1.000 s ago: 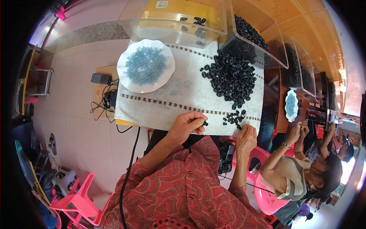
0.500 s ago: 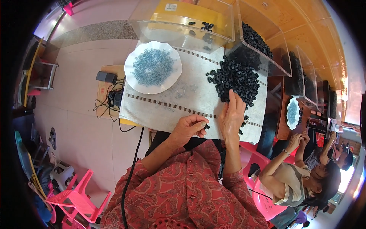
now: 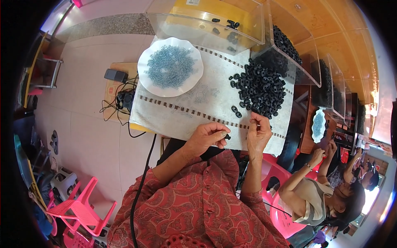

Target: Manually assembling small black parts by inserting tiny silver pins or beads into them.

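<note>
My left hand (image 3: 206, 137) is closed, pinching a small black plastic part (image 3: 227, 137) between thumb and fingers above the near edge of the cloth. My right hand (image 3: 259, 133) is at the near edge of a heap of small black plastic parts (image 3: 262, 89). Its thumb and fingertips are pressed together, and whatever they may hold is hidden. A few loose black parts (image 3: 236, 111) lie just left of the heap. On the left of the cloth is a white wavy-rimmed plate (image 3: 142, 76) with many tiny clear-blue pieces (image 3: 171, 66).
A pale cloth (image 3: 165, 120) covers the work table. Clear plastic boxes (image 3: 206, 31) stand along its far side, one holding black parts (image 3: 285, 45). A black cable (image 3: 142, 182) runs past my left arm. To the right sits a co-worker (image 3: 314, 198); pink chairs (image 3: 84, 206) stand at left.
My right hand has drawn back toward me from the heap, its fingers now bent inward. Two black parts now lie apart at the heap's near left. My left hand still pinches its part.
</note>
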{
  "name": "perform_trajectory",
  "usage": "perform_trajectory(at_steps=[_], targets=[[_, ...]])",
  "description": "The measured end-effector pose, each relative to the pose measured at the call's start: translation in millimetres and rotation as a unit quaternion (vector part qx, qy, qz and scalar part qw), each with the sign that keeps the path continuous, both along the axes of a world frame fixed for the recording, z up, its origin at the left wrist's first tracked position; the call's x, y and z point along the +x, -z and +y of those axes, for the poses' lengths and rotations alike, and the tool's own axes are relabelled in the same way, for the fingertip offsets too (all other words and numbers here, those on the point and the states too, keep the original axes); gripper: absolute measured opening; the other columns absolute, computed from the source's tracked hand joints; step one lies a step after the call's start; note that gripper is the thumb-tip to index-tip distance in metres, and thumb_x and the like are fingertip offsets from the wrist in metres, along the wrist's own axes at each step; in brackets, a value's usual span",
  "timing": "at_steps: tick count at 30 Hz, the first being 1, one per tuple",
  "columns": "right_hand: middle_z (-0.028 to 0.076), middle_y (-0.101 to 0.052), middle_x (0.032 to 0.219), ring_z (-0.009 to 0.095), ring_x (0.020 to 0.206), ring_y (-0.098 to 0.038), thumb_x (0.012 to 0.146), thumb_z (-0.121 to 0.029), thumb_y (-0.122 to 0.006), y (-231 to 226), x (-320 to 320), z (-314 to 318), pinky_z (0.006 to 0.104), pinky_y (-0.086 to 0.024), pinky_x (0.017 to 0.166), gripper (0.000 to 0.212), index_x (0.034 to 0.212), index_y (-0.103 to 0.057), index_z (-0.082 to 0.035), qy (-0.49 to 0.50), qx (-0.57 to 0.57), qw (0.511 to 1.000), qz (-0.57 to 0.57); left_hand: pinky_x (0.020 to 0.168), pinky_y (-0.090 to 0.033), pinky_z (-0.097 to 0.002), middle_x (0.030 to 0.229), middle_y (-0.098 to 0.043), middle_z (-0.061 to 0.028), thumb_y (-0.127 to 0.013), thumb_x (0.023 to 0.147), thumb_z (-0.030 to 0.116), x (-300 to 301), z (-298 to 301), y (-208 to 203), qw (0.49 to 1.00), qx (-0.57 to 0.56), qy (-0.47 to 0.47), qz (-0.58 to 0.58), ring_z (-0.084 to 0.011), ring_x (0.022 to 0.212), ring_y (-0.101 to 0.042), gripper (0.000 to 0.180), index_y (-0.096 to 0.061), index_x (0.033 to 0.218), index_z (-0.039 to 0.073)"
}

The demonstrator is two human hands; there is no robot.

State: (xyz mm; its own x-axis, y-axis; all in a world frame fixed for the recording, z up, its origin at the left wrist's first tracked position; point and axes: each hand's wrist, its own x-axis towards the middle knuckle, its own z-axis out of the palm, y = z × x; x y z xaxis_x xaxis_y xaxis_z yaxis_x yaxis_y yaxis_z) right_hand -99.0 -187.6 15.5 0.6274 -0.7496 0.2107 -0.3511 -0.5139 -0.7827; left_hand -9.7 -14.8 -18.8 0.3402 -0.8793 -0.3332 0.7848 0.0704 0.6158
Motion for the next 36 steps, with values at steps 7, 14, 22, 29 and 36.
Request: perform_trajectory(at_steps=[7,14,22,29,36], targets=[[0.016,-0.062,0.092,0.028,0.08,-0.064,0.084,0.003,-0.059,-6,9,14,0.0347,-0.051,0.071,0.016,0.098,-0.065,0.001,-0.046,-0.058,0.996,0.051,0.065,-0.052,-0.0238,0.084,-0.062,-0.0035,-0.053,0.097,0.009,4,2,-6,0.999,-0.01,-0.007,0.038,-0.0087,0.073,-0.061,0.021,-0.063,0.113,-0.002],[0.015,-0.059,0.094,0.029,0.075,-0.063,0.082,-0.002,-0.064,1,15,19,0.0362,-0.051,0.066,0.015,0.097,-0.065,0.001,-0.068,-0.114,0.984,0.118,0.063,-0.051,-0.0231,0.081,-0.061,-0.0029,-0.052,0.098,0.009,2,3,-6,0.999,-0.015,-0.014,0.042,-0.0088,0.07,-0.059,0.021,-0.063,0.112,-0.001],[0.009,-0.062,0.082,0.015,0.066,-0.062,0.083,-0.001,-0.065,-4,13,23,0.0274,-0.05,0.061,0.009,0.091,-0.063,0.003,-0.066,-0.022,0.993,0.093,0.061,-0.051,-0.0226,0.081,-0.061,-0.0027,-0.053,0.098,0.01,2,3,-4,0.997,-0.035,-0.022,0.069,-0.0085,0.07,-0.06,0.02,-0.062,0.111,-0.001],[0.004,-0.065,0.076,0.008,0.067,-0.057,0.085,-0.003,-0.065,0,11,26,0.0234,-0.047,0.06,0.009,0.093,-0.063,0.003,-0.062,0.032,0.993,0.097,0.059,-0.052,-0.0233,0.082,-0.062,-0.0028,-0.055,0.097,0.011,3,3,-10,0.999,0.006,-0.05,0.009,-0.0083,0.07,-0.062,0.018,-0.063,0.109,0.0],[-0.001,-0.063,0.08,0.005,0.069,-0.054,0.086,-0.002,-0.064,1,8,24,0.02,-0.044,0.063,0.011,0.097,-0.064,0.002,-0.087,0.16,0.98,0.081,0.063,-0.051,-0.0333,0.081,-0.057,-0.0098,-0.067,0.083,0.005,0,-2,-9,0.76,0.134,-0.153,-0.617,-0.0253,0.074,-0.063,0.017,-0.063,0.099,0.004]])
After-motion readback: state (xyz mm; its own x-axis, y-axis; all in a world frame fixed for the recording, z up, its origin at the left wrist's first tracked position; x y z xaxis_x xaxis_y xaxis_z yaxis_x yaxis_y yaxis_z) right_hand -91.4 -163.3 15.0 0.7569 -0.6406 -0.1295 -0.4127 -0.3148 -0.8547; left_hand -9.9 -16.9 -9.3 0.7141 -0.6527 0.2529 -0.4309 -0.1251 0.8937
